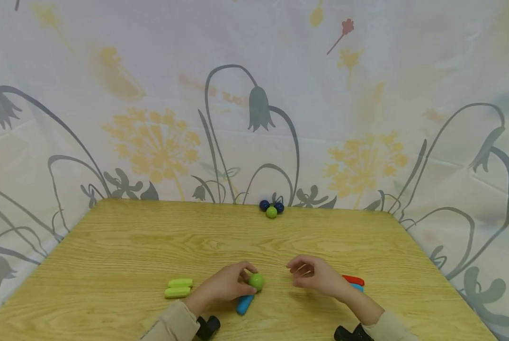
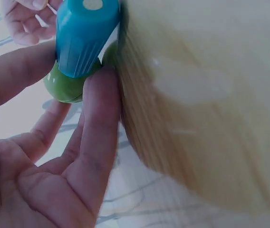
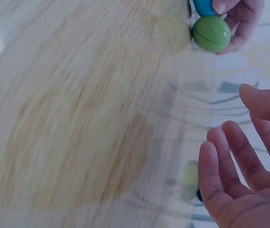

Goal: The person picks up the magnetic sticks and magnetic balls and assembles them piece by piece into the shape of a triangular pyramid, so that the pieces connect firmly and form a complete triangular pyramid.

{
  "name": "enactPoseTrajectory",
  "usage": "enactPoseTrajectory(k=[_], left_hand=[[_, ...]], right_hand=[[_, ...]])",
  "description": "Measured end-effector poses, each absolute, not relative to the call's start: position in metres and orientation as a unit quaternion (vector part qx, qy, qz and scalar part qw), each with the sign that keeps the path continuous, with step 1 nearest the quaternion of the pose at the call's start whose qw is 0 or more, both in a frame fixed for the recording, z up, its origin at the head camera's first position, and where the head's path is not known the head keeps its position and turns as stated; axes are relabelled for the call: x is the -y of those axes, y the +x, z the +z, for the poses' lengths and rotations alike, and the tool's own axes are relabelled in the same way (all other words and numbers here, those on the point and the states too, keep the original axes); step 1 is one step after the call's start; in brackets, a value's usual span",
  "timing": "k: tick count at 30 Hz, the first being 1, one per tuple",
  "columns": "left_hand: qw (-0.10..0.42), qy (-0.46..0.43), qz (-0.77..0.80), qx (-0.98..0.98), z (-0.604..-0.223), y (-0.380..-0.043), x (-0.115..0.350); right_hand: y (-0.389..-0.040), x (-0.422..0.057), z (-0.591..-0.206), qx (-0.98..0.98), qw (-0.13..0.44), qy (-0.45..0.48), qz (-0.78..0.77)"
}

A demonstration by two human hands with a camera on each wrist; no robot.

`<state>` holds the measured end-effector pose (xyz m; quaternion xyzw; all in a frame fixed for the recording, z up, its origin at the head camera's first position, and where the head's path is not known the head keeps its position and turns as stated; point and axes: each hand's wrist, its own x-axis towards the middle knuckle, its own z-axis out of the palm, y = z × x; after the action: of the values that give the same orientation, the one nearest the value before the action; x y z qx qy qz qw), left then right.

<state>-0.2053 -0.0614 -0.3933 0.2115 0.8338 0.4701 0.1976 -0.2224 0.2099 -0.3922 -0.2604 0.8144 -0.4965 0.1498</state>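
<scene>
My left hand pinches a glossy green ball low over the wooden table. A short blue rod lies against the ball and points back toward me. Thumb and fingers surround the ball in the left wrist view, where the ribbed end of the rod faces the camera. To the right, my right hand hovers apart from the ball, its fingers loosely bent and nothing between them. The right wrist view has this hand with the green ball beyond it.
Two yellow-green rods lie left of my left hand. A red rod and another blue rod sit by my right forearm, partly hidden. At the table's far edge, two dark blue balls flank a green one.
</scene>
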Motion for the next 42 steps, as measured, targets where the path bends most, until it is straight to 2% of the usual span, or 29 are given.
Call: enactPoseTrajectory(k=[10, 17, 42], left_hand=[[0.192, 0.193, 0.494, -0.826, -0.396, -0.205, 0.063], [0.19, 0.179, 0.496, -0.828, -0.395, -0.205, 0.062], [0.202, 0.175, 0.512, -0.816, -0.395, -0.204, 0.061]], right_hand=[[-0.217, -0.238, -0.388, -0.827, 0.139, -0.237, -0.49], [-0.213, -0.257, -0.388, -0.841, 0.108, -0.222, -0.481], [-0.199, -0.321, -0.389, -0.885, 0.064, -0.091, -0.452]])
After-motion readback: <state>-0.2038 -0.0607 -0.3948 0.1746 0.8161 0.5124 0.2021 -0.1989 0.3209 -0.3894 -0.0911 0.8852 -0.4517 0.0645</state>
